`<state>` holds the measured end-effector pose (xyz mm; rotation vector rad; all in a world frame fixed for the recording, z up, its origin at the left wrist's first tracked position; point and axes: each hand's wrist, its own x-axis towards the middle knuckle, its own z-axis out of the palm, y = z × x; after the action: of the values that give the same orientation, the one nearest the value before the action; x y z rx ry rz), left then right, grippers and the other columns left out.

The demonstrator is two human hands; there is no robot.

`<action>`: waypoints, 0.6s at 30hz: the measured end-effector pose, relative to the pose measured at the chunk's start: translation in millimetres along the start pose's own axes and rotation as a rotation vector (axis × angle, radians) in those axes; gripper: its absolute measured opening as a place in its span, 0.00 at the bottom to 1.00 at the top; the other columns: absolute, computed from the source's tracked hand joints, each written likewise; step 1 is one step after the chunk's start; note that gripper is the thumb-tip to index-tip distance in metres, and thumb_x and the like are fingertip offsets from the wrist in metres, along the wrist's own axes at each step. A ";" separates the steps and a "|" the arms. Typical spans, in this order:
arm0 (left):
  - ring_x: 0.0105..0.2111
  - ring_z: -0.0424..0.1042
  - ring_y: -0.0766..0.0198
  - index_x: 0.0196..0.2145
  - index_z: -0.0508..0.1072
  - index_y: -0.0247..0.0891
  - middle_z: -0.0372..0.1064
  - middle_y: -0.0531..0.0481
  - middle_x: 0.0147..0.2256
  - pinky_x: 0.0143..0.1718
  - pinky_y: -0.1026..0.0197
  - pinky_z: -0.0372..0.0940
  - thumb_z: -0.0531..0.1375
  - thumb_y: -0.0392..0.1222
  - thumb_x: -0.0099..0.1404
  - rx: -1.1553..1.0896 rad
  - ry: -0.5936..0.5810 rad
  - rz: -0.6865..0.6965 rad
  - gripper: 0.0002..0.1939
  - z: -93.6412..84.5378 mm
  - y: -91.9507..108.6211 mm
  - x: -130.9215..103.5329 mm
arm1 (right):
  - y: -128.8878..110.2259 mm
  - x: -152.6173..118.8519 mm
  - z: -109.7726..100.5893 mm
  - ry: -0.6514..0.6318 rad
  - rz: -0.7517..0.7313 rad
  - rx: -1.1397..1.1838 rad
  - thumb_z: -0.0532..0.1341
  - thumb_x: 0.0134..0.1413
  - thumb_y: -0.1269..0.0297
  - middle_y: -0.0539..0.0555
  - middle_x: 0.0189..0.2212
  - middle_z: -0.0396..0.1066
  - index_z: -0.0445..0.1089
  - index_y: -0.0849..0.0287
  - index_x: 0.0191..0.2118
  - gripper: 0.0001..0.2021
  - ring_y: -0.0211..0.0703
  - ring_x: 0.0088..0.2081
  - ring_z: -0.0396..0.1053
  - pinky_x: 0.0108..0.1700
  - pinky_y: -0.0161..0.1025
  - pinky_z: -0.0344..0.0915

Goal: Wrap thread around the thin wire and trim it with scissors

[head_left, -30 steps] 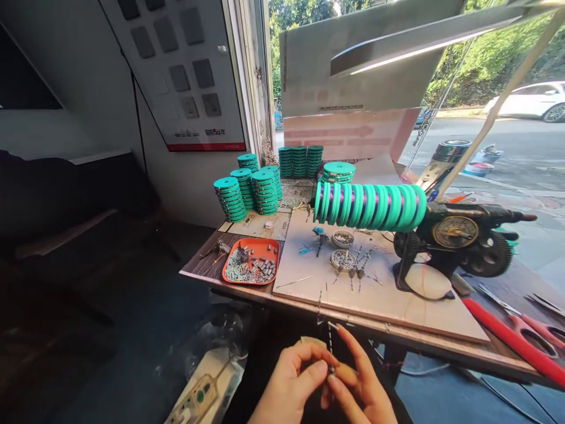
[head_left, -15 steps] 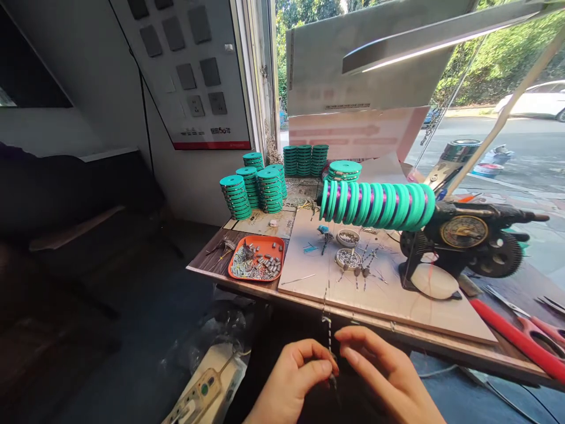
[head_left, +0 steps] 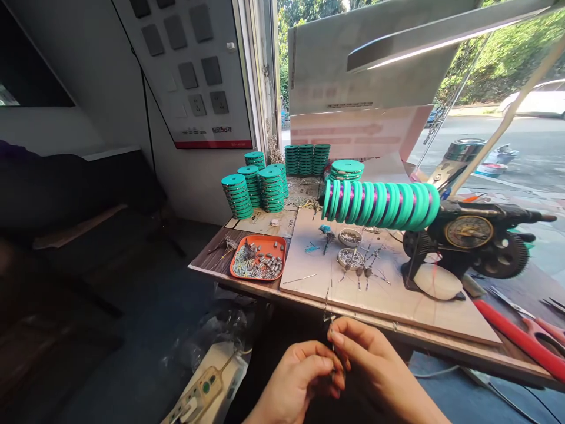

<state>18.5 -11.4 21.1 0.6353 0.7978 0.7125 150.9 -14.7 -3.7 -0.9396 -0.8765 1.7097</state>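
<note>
A thin line strung with small dark and light pieces [head_left: 326, 303], which looks like fishing line, hangs over the table's front edge. My left hand [head_left: 304, 371] is closed in a pinch on its lower part. Just above and to the right, my right hand [head_left: 368, 353] pinches the same line between thumb and forefinger. The fingers hide most of the held stretch. Beyond the hands, a row of green foam spools [head_left: 382, 204] sits on the shaft of a black hand-cranked winder [head_left: 468, 232].
An orange tray [head_left: 285, 254] holds grey metal cylinders and small parts. Two small bowls [head_left: 350, 259] and several dark line pieces lie on the pale board [head_left: 309, 285]. Stacked green spools [head_left: 271, 188] stand behind. Red-handled scissors [head_left: 529, 330] lie at right; a power strip [head_left: 203, 386] is below.
My right hand has moved left and closed its thumb and forefinger on the line, having been open beside it. My left hand keeps its pinch at nearly the same place.
</note>
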 end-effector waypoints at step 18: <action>0.16 0.63 0.73 0.30 0.71 0.29 0.68 0.48 0.19 0.21 0.70 0.54 0.57 0.48 0.56 0.035 -0.111 -0.100 0.16 -13.0 -12.6 -10.2 | -2.1 -9.2 -2.7 -0.096 -0.052 -0.176 0.63 0.46 0.56 0.48 0.21 0.61 0.69 0.62 0.30 0.12 0.34 0.25 0.57 0.28 0.34 0.53</action>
<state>7.0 -23.7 8.9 0.6564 0.7358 0.5687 156.4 -22.5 -1.3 -0.9476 -1.1199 1.6638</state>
